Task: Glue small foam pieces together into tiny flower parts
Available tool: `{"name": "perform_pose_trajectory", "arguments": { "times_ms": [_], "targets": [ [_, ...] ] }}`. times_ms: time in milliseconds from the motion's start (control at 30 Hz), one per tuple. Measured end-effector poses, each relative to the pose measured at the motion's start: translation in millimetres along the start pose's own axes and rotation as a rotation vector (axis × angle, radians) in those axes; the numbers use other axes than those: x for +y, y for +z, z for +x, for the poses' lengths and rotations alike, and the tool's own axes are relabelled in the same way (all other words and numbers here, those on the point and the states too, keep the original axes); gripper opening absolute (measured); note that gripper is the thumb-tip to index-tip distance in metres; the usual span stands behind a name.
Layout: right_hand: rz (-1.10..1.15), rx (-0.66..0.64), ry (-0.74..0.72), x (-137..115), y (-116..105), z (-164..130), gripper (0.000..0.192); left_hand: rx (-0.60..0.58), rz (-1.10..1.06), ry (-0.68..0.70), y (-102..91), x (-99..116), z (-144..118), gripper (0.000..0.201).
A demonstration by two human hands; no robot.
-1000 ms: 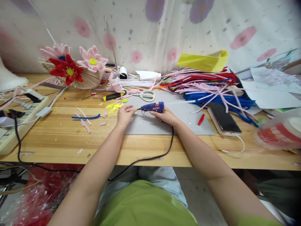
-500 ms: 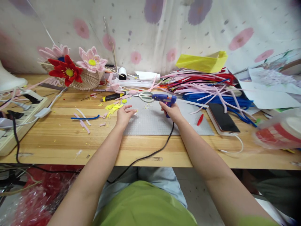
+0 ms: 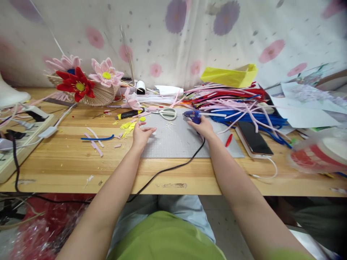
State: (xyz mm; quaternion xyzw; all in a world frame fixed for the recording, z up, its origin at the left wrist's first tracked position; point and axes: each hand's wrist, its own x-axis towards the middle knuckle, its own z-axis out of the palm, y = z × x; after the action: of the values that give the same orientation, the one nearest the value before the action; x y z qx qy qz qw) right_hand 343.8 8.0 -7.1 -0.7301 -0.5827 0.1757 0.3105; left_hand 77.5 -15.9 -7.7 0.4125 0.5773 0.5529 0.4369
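Glue gun, one, blue: in my right hand, fingers closed around the handle, which they largely hide. Nozzle end points left over the grey mat; whether the gun touches the mat, I cannot tell. White glue stick juts from its back.

Cord, black: emerges below my right hand, drops over the table edge.

My left hand: at the mat's left side, fingers bent, thumb and forefinger near each other. Something pale shows by the fingertips, too small to make out; whether I grip it, I cannot tell.

Yellow scraps: just beside my left hand, partly covered by it.

Scissors: behind the mat's middle, blades partly obscured among small pieces.

Power strip: cut off by the left edge.

Plastic cup: far right, blurred.
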Motion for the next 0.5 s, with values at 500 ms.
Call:
{"name": "perform_pose_trajectory", "arguments": {
  "times_ms": [500],
  "targets": [
    [-0.449,0.260,0.114,112.4,-135.9,-60.9,0.042,0.034,0.000,0.010,0.1,-2.1,1.8,0.051]
  ]
}}
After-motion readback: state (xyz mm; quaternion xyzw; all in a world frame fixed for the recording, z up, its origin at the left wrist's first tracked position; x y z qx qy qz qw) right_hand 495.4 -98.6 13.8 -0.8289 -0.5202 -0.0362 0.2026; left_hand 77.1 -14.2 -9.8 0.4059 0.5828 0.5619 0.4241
